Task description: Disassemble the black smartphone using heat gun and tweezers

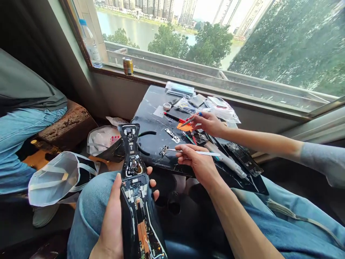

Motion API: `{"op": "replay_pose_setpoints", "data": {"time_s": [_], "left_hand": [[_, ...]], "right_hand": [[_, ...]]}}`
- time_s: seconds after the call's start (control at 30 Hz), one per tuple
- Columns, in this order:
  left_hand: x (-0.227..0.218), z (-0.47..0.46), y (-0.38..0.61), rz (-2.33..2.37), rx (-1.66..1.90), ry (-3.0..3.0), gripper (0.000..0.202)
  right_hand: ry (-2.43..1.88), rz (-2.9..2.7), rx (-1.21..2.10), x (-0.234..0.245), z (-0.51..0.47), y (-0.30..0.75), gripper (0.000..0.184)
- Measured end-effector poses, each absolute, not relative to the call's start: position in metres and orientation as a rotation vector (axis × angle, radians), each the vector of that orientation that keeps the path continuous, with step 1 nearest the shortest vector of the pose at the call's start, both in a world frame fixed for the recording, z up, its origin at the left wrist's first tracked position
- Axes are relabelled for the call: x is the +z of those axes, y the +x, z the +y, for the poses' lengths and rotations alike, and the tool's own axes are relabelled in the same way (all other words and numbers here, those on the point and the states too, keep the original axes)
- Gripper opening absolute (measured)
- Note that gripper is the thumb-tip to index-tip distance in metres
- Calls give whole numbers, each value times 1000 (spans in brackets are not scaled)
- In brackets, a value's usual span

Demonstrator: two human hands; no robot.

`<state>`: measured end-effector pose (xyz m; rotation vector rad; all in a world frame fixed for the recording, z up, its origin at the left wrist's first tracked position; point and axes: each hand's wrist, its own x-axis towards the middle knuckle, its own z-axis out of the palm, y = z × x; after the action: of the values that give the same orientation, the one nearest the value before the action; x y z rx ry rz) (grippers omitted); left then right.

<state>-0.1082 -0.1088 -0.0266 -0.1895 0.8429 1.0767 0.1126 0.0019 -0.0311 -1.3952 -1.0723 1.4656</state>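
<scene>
In the head view I see my left hand [113, 216] closed around a black circuit-filled device [132, 158], held upright just beside a black table [151, 135]. My right hand [196, 165] pinches a thin white tool [210, 153] over the table, near a co-worker's hand [205, 124].

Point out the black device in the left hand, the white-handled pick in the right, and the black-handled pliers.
black device [132, 187]: head view, on its exposed circuit board
white-handled pick [207, 153]: head view, on the handle
black-handled pliers [147, 133]: head view, on one handle
</scene>
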Motion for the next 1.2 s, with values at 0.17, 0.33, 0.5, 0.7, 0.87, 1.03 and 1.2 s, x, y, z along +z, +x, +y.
{"op": "replay_pose_setpoints", "data": {"time_s": [0.17, 0.33, 0.5, 0.7, 0.87, 1.03, 1.2], "left_hand": [[-29, -94, -104, 887, 1035, -262, 58], [-32, -87, -96, 894, 1034, -252, 57], [-43, -86, -95, 846, 1063, -220, 57], [-49, -84, -92, 790, 1095, -168, 55], [-39, -77, -83, 803, 1039, -204, 57], [-31, -72, -76, 767, 1023, -169, 60], [-29, -66, -67, 690, 1001, -117, 63]], "right_hand": [[-1501, -1076, 1499, -35, 10, 121, 29], [-1495, -1031, 1511, -30, 10, 125, 28], [-1468, -960, 1500, -29, 12, 124, 34], [-1447, -978, 1455, -24, 14, 121, 42], [-1437, -1020, 1438, -18, 13, 116, 46], [-1433, -1040, 1429, -20, 9, 116, 48], [-1416, -1059, 1418, -20, 4, 113, 48]]}}
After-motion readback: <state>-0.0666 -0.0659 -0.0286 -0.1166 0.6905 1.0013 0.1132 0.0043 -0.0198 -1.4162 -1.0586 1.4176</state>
